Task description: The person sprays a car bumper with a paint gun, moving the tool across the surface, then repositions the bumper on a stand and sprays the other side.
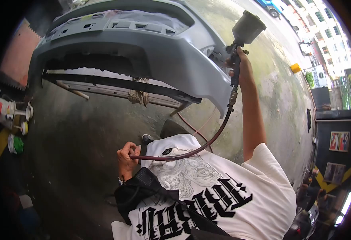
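Note:
My right hand (239, 66) is wrapped round the handle of a spray gun (236, 48), held upright with its grey paint cup (248, 28) on top. The gun is close to the right end of a grey car bumper (151, 52); its nozzle is hard to make out. From the gun's lower end a dark red air hose (195, 151) curves down and left across my shirt. My left hand (128, 155) is closed on that hose near my waist.
Under the bumper is a metal stand (115, 91) with a rag (138, 97) tied to it. More hose lies on the concrete floor (279, 120). Cans and containers (11, 114) stand at the left. A yellow container (295, 68) sits farther off at the right.

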